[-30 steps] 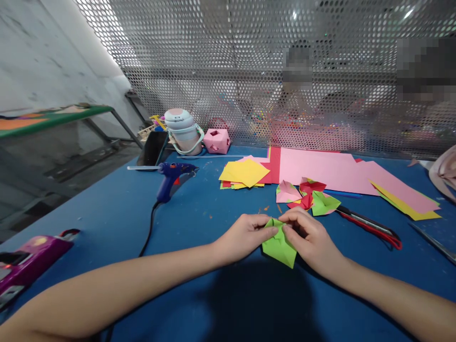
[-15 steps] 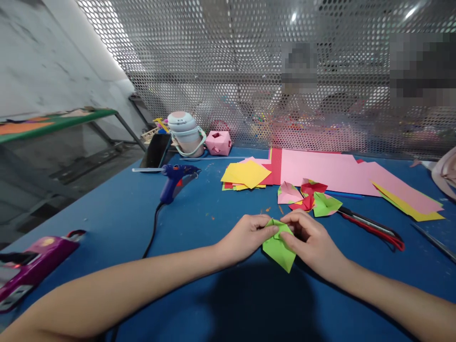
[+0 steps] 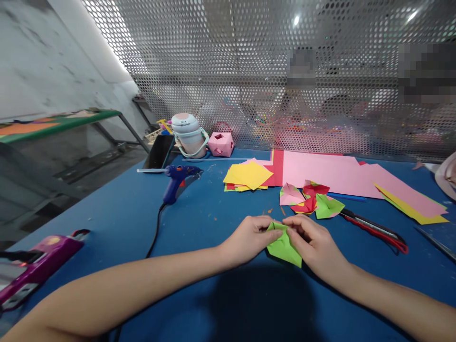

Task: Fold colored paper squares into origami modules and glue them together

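A piece of green paper (image 3: 285,249), partly folded, is held between both hands above the blue table. My left hand (image 3: 251,240) pinches its left side, with the thumb lying across the front. On the opposite side my right hand (image 3: 315,240) grips the paper, thumb in front and fingers curled behind. The fingertips behind the sheet are partly hidden. Just beyond the hands lie folded paper pieces: a pink one (image 3: 291,194), red ones (image 3: 315,189) and a green one (image 3: 328,206).
Farther back are stacked yellow paper squares (image 3: 248,175), pink sheets (image 3: 320,168), a pink paper box (image 3: 221,144) and a bottle (image 3: 188,135). A utility knife (image 3: 374,228) lies right. To the left are a blue glue gun (image 3: 174,183), its cord and a purple power strip (image 3: 42,266).
The green paper has turned in my fingers, its lower corner swinging right and up. Both hands still hold it. The whole view has shifted slightly.
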